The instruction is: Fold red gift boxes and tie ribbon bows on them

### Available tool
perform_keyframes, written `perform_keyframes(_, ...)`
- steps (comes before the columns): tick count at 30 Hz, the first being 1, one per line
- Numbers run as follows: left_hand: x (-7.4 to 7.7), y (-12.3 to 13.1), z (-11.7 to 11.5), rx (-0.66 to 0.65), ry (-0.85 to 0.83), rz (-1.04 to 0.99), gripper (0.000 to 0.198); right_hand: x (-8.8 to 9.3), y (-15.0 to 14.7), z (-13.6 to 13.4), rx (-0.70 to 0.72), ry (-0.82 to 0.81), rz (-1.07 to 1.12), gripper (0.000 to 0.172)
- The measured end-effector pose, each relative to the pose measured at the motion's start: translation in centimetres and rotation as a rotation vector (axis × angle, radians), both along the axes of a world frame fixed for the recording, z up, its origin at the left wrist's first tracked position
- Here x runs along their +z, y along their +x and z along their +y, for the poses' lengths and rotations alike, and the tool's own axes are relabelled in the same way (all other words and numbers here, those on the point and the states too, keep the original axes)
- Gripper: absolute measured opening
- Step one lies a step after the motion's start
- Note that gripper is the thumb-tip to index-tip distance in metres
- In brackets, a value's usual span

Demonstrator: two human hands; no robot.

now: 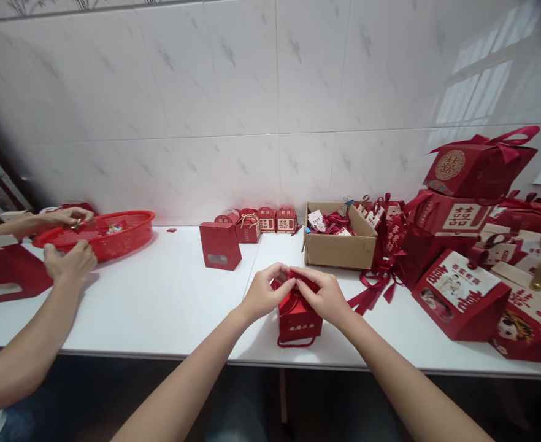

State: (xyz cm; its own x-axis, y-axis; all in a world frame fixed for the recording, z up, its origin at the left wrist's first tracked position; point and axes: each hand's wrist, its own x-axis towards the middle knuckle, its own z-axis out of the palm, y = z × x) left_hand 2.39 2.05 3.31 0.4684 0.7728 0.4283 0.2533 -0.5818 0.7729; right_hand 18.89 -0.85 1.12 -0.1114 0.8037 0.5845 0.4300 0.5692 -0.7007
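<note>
A small red gift box [299,322] with gold lettering stands upright near the table's front edge. A dark red cord handle [297,345] hangs down its near side. My left hand [269,291] is closed at the top of this box on its left, thumb and fingers pinched together. From the right, my right hand [324,293] closes on the same top, its fingertips meeting those of the left. What exactly the fingertips pinch there is partly hidden by the hands.
A cardboard box [339,252] of ribbons and tags stands behind my hands. Decorated red boxes [459,294] are piled at the right. A plain red box [219,245] stands left of centre. At far left, another person's hands [70,261] work at a red basket [130,236].
</note>
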Motion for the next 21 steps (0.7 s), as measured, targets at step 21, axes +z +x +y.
perform_keyframes(21, -0.21, 0.32, 0.18, 0.038, 0.245, 0.133, 0.009, 0.95, 0.84, -0.36, -0.123, -0.028, -0.334, 0.022)
